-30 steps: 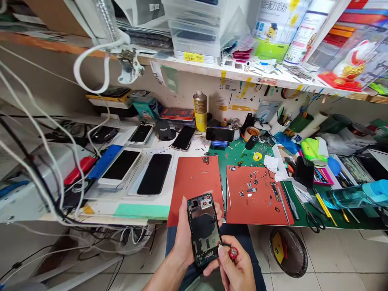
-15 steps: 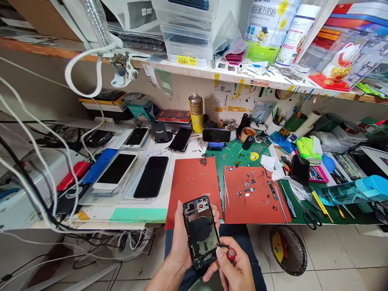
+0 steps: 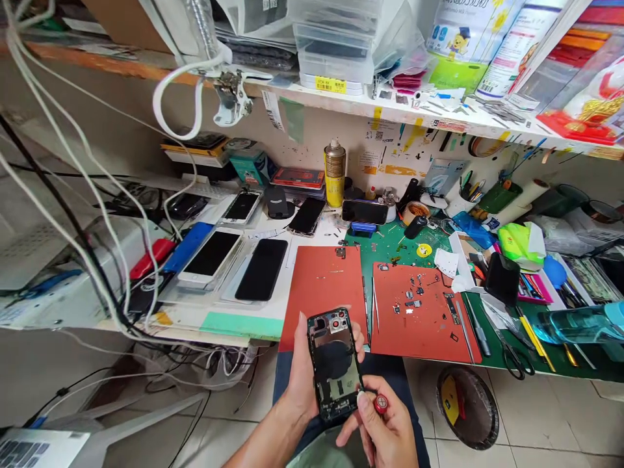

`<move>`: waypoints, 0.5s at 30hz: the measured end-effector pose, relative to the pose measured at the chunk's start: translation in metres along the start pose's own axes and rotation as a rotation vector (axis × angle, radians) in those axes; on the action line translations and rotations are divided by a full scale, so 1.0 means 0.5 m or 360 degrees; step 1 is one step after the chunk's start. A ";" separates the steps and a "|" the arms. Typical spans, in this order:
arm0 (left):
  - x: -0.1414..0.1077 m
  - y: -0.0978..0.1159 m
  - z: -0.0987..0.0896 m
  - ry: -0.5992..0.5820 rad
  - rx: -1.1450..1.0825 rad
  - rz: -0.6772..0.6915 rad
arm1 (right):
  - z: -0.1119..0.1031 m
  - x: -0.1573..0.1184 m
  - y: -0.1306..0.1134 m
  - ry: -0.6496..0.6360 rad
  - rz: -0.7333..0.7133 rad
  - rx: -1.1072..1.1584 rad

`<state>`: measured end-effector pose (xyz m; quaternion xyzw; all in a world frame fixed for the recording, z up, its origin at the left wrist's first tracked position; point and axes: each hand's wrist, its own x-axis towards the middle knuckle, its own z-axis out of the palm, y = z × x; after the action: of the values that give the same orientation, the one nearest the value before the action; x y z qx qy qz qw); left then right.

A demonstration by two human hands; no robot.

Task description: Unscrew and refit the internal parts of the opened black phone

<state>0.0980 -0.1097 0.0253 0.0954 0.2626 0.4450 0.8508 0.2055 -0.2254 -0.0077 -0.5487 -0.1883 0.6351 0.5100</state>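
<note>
My left hand (image 3: 301, 374) is wrapped round an opened phone housing (image 3: 336, 364) above my lap. Its inner side faces up, with the camera lenses at the top and a dark round patch in the middle. In my right hand (image 3: 385, 422) is a small screwdriver (image 3: 381, 403), of which the round red end cap shows; the fingers cover most of its shaft. The right thumb and fingertips are at the lower right edge of the housing, and whether the tip touches it is hidden.
Two red mats (image 3: 326, 279) lie at the bench's front edge; the right mat (image 3: 414, 331) bears small phone parts and tweezers (image 3: 375, 305). Scissors (image 3: 514, 357) and a blue bottle (image 3: 575, 325) are at right. Several phones, including a black phone (image 3: 262, 270), lie left. A bin (image 3: 468, 406) stands below.
The view has swung left, so the bench appears shifted right. Both hands keep the same hold on the phone housing and the screwdriver, with little other visible movement.
</note>
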 end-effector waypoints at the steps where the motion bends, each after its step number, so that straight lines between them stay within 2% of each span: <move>1: 0.000 -0.001 -0.002 -0.0014 -0.0002 0.0004 | 0.000 -0.001 -0.001 0.0003 0.0003 0.0000; 11: -0.005 -0.004 -0.001 -0.0004 -0.0009 0.0016 | -0.009 -0.005 -0.005 0.0008 0.0016 0.0001; 15: -0.013 -0.001 -0.018 -0.0063 0.0049 0.0046 | -0.024 0.006 -0.011 0.0013 0.0059 0.0154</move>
<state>0.0905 -0.1161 0.0198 0.1209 0.2512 0.4511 0.8478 0.2189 -0.2246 -0.0088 -0.5293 -0.1451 0.6507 0.5248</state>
